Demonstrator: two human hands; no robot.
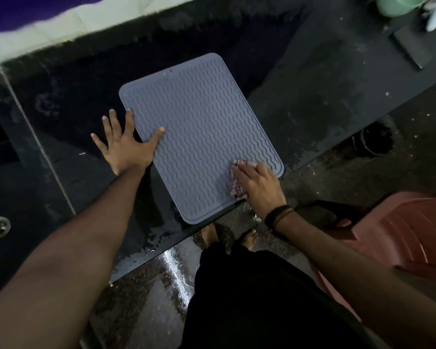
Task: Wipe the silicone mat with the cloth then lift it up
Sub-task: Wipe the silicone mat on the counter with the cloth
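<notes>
right hand (258,183) pressing cloth (235,190), mat (199,127) unlabelled

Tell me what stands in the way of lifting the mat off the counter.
Nothing separate rests on the silicone mat. Only the right hand pressing the cloth and the left hand at its edge weigh on it.

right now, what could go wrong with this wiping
The mat has its near corner at the wet counter's edge, so a hard stroke could slide it off. Only the left hand's thumb and one fingertip rest on the mat, a weak anchor. The right hand presses the cloth near that edge, so the cloth could drop to the floor.
</notes>
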